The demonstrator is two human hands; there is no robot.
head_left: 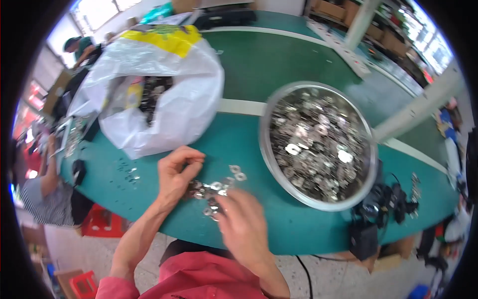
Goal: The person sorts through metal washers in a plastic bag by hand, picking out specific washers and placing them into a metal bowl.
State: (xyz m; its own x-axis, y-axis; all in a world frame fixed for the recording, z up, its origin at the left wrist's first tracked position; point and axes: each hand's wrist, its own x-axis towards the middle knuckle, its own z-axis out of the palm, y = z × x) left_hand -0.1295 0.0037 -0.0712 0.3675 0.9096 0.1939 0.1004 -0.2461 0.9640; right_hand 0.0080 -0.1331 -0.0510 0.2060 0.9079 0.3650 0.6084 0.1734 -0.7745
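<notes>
Small shiny metal pieces (199,191), flat with round holes, lie in a loose heap on the green table in front of me. My left hand (174,172) rests at the heap's left side, its fingers curled in and the thumb pressed near them; whatever they hold is hidden. On the heap's right side my right hand (244,224) reaches down with its fingertips at the pieces. Motion blurs those fingers, so their grip is unclear. Two or so pieces (237,172) lie just beyond the heap.
A steel bowl (266,149) full of similar metal pieces stands at the right. An opened white plastic sack (194,119) with more parts sits at the far left. Tiny scattered bits (130,175) lie left of my hand. Black equipment with cables (371,214) occupies the right edge. Other people sit at left.
</notes>
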